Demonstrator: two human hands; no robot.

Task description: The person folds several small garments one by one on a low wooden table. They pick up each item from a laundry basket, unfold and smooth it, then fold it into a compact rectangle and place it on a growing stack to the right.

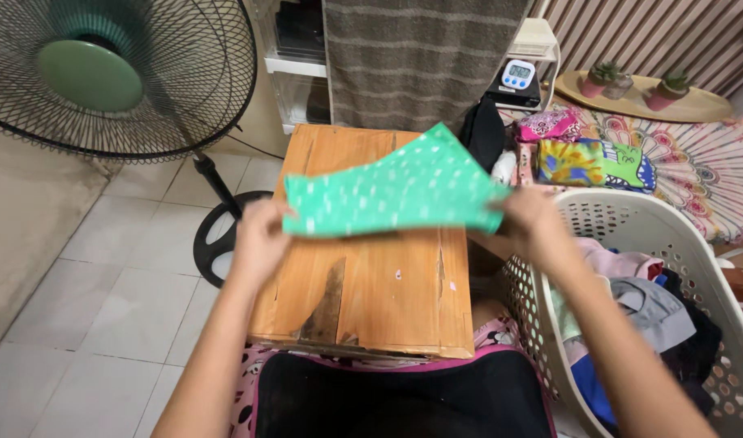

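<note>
A green cloth with small white marks is stretched out in the air above a worn wooden table. My left hand grips its near left corner. My right hand grips its right edge. The cloth hangs flat between both hands, its far corner pointing away from me. Part of the tabletop is hidden behind it.
A white laundry basket full of clothes stands at my right. Folded colourful cloths lie on a patterned bed beyond it. A standing fan is at the left on the tiled floor. A striped grey towel hangs behind the table.
</note>
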